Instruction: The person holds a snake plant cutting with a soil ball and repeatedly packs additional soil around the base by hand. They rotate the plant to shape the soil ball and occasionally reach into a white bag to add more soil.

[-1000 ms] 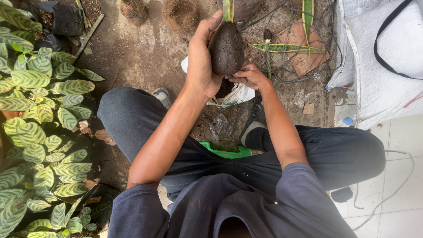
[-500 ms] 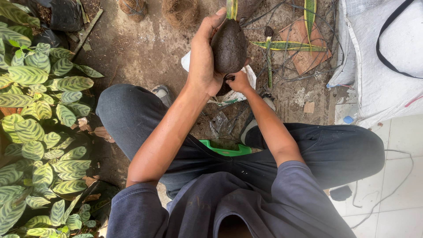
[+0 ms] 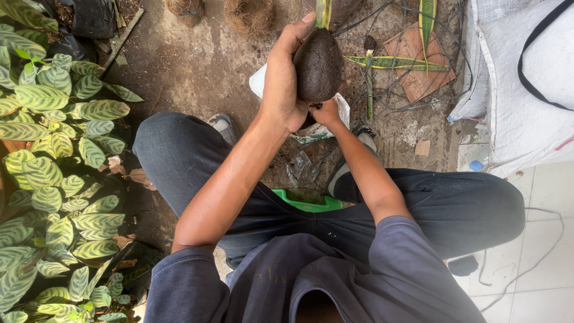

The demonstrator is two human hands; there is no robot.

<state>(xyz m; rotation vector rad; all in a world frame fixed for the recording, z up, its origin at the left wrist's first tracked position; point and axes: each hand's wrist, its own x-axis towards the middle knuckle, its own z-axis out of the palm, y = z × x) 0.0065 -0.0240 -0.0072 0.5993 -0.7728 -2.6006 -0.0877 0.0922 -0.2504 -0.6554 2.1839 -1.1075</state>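
since the earlier frame my right hand (image 3: 326, 112) had slid under the soil ball (image 3: 318, 64); my left hand (image 3: 282, 78) gripped its side, top centre of frame; right fingers pinched its base.

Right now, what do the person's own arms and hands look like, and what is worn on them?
Both arms are bare from above the elbow down. Each ends in a short dark grey-blue sleeve of a T-shirt. The left hand and right hand wear no gloves. No watch, ring or bracelet shows.
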